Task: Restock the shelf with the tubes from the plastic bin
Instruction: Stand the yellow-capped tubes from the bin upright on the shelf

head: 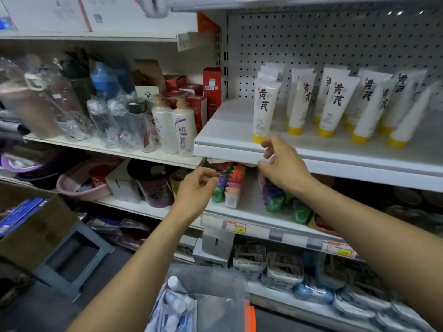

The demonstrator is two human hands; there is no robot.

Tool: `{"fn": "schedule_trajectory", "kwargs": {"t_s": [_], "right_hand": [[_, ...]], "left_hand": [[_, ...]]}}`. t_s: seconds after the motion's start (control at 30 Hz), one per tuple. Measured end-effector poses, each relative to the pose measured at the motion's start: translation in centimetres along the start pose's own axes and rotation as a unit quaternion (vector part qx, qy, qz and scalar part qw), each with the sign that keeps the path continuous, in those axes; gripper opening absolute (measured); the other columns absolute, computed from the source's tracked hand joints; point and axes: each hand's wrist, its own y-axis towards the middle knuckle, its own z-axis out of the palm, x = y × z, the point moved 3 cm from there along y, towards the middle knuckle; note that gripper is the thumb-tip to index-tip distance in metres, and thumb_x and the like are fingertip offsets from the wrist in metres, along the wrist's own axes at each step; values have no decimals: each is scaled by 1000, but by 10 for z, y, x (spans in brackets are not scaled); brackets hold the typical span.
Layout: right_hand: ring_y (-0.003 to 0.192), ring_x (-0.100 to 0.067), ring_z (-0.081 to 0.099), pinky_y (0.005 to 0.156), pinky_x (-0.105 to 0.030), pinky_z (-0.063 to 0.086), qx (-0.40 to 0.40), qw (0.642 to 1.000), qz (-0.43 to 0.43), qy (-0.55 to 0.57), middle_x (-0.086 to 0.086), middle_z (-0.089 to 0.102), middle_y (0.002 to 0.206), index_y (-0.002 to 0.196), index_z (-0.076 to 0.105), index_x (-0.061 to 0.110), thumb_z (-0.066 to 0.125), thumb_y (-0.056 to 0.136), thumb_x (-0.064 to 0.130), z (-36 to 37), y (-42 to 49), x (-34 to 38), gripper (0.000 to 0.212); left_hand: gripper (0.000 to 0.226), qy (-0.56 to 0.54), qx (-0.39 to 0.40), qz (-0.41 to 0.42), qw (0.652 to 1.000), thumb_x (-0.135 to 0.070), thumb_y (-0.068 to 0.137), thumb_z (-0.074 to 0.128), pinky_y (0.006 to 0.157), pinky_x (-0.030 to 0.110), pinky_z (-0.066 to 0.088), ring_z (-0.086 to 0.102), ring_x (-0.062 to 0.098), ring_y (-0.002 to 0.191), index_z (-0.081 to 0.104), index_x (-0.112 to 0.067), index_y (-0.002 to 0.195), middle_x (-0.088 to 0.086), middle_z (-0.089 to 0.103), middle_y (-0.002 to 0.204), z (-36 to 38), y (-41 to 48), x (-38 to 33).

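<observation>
White tubes with yellow caps (263, 104) stand cap-down in rows on the white shelf (223, 140) at the upper right. My right hand (282, 164) hovers at the shelf's front edge, fingers loosely curled and holding nothing. Its fingertips are just beside the yellow cap of the frontmost left tube. My left hand (196, 188) is lower and to the left, in front of the shelf below, also loosely curled and holding nothing. The clear plastic bin (215, 274) sits at the bottom centre with several white and blue tubes (177, 303) inside.
Coloured packs (230, 183) stand on the shelf below the tubes. Shampoo bottles (177, 125) and wrapped water bottles (115, 121) fill the left bay. A cardboard box (36, 231) and a grey stool (72, 257) are on the floor at left.
</observation>
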Motion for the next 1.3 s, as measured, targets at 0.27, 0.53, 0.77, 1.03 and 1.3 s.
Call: {"fn": "schedule_trajectory", "kwargs": {"t_s": [0.27, 0.53, 0.77, 1.03, 1.3], "right_hand": [[101, -21, 58, 74, -31, 44, 147, 983, -4, -110, 6, 58, 117, 123, 49, 25, 58, 88, 31, 80, -70, 9, 37], [102, -24, 61, 87, -37, 51, 358, 926, 112, -44, -2, 64, 109, 110, 59, 21, 63, 84, 32, 198, -135, -32, 29], [85, -18, 54, 74, -24, 43, 468, 855, 217, 50, -1, 56, 93, 100, 62, 10, 64, 87, 21, 308, -191, -82, 17], [74, -24, 53, 62, -25, 41, 502, 778, 367, 88, -9, 52, 77, 64, 46, 13, 50, 91, 12, 421, -255, -129, 27], [73, -23, 53, 66, -32, 46, 448, 717, 502, 182, -5, 52, 67, 62, 51, 13, 59, 81, 10, 503, -287, -135, 21]], "left_hand": [[16, 108, 55, -24, 992, -29, 89, 59, 79, 39, 54, 63, 16, 76, 64, -24, 104, -11, 62, 82, -10, -32, 78], [6, 74, 112, -213, 968, -32, 79, 61, 79, 40, 52, 65, 29, 80, 61, -29, 84, 2, 65, 81, 4, -81, 216], [20, 59, 133, -376, 915, -12, 88, 58, 69, 33, 45, 58, 22, 73, 60, -22, 71, 6, 62, 78, 34, -136, 323], [21, 120, 110, -515, 841, -22, 88, 61, 84, 38, 49, 63, 39, 96, 67, -3, 83, 25, 68, 96, 41, -172, 422], [40, -198, -114, -696, 681, -35, 94, 52, 97, 43, 43, 54, 29, 115, 51, -14, 127, 11, 54, 125, 68, -188, 450]]}}
